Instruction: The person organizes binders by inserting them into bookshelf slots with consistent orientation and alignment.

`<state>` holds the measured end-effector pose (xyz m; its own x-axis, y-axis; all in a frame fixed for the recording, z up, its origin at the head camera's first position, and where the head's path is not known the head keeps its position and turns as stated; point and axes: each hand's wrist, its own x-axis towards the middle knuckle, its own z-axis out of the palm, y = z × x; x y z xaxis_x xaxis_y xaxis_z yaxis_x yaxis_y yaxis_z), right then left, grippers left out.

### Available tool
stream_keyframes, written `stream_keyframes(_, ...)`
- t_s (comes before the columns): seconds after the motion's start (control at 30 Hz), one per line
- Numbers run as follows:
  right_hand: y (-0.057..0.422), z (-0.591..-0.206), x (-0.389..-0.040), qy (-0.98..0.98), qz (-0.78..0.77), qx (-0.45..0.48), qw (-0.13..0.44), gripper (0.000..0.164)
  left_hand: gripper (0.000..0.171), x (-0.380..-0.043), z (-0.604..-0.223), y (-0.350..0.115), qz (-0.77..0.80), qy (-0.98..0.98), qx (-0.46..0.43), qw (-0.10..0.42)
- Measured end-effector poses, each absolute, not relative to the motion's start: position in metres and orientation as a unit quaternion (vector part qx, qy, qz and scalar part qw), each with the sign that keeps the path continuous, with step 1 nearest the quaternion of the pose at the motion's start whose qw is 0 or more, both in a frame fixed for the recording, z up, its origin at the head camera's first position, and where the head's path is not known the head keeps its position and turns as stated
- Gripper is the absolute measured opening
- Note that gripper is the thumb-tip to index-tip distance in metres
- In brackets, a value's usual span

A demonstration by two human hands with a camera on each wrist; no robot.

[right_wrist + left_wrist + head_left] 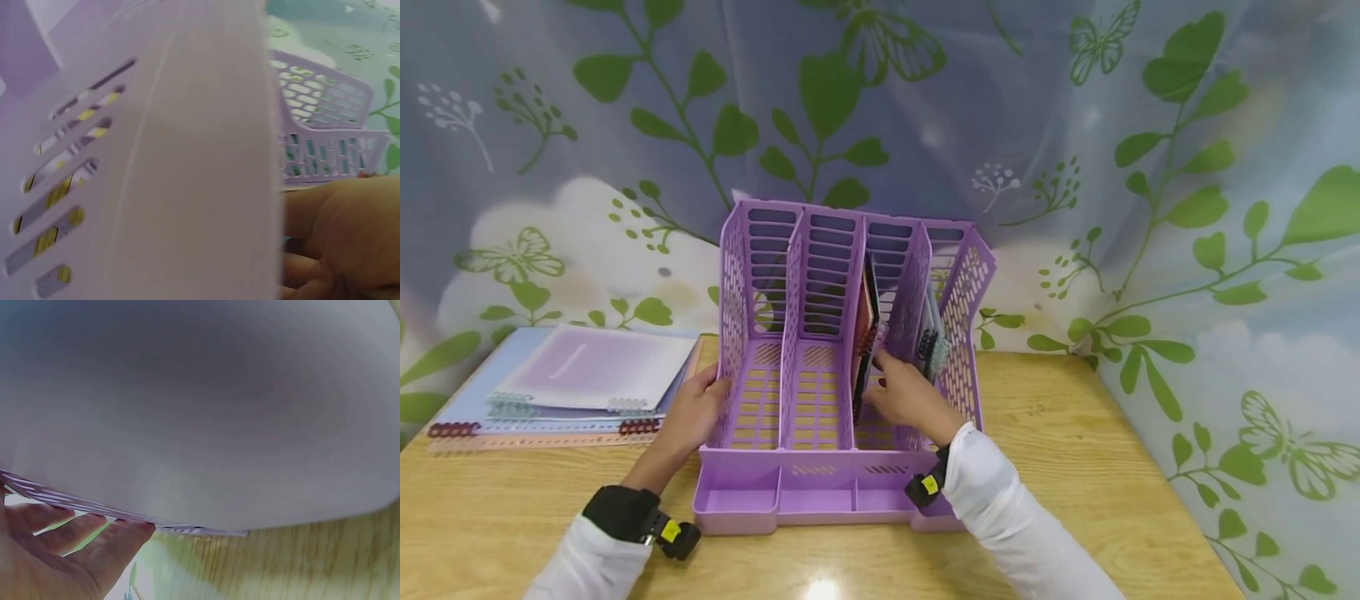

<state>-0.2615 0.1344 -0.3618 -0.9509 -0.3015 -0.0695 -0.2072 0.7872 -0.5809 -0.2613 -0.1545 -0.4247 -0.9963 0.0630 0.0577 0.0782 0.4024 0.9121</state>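
Plainly, a leafy backdrop [925, 117] hung behind a wooden bench [1052, 500] bearing a purple rack [745, 459].

Left of the rack lay a stack of spiral notebooks [595, 362], a lilac-and-white one uppermost; inside it, dark and reddish notebooks [864, 312] stood against the left divider of the third compartment from the left, and greyish notebooks [933, 327] stood in the fourth; the left hand [692, 408], its fingers fairly straight, touched the rack's left wall, while the right hand [910, 396] reached into the third compartment by the notebooks, whether pinching one I could not tell.
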Motion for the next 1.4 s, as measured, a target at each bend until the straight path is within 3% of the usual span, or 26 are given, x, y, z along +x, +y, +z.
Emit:
stream_keyframes(0.1,0.139,-0.357,-0.253,0.937,-0.313,-0.138,0.075,0.051,0.048,-0.261,-0.424,-0.155,-0.543,-0.839,-0.038,0.007)
stream_keyframes(0.2,0.144,-0.353,-0.246,0.937,-0.313,-0.149,0.046,0.036,0.049,-0.261,-0.423,-0.156,-0.543,-0.839,-0.037,0.005)
stream_keyframes(0.33,0.147,-0.348,-0.241,0.926,-0.341,-0.159,0.013,0.032,0.049,-0.262,-0.421,-0.160,-0.541,-0.840,-0.040,0.011)
stream_keyframes(0.5,0.142,-0.350,-0.245,0.914,-0.369,-0.171,-0.018,0.043,0.049,-0.263,-0.421,-0.162,-0.543,-0.838,-0.044,0.015)
stream_keyframes(0.6,0.134,-0.350,-0.247,0.910,-0.373,-0.179,-0.005,0.054,0.048,-0.262,-0.424,-0.160,-0.547,-0.836,-0.044,0.008)
stream_keyframes(0.73,0.129,-0.346,-0.245,0.918,-0.354,-0.178,0.008,0.050,0.048,-0.261,-0.425,-0.156,-0.548,-0.835,-0.045,0.007)
stream_keyframes(0.97,0.146,-0.342,-0.231,0.922,-0.336,-0.185,-0.047,0.047,0.048,-0.260,-0.422,-0.159,-0.550,-0.833,-0.049,0.015)
stream_keyframes(1.2,0.180,-0.339,-0.213,0.873,-0.425,-0.174,-0.163,0.024,0.048,-0.260,-0.423,-0.160,-0.548,-0.835,-0.051,0.013)
stream_keyframes(1.4,0.207,-0.330,-0.203,0.817,-0.486,-0.133,-0.281,0.019,0.049,-0.261,-0.426,-0.155,-0.543,-0.838,-0.051,0.009)
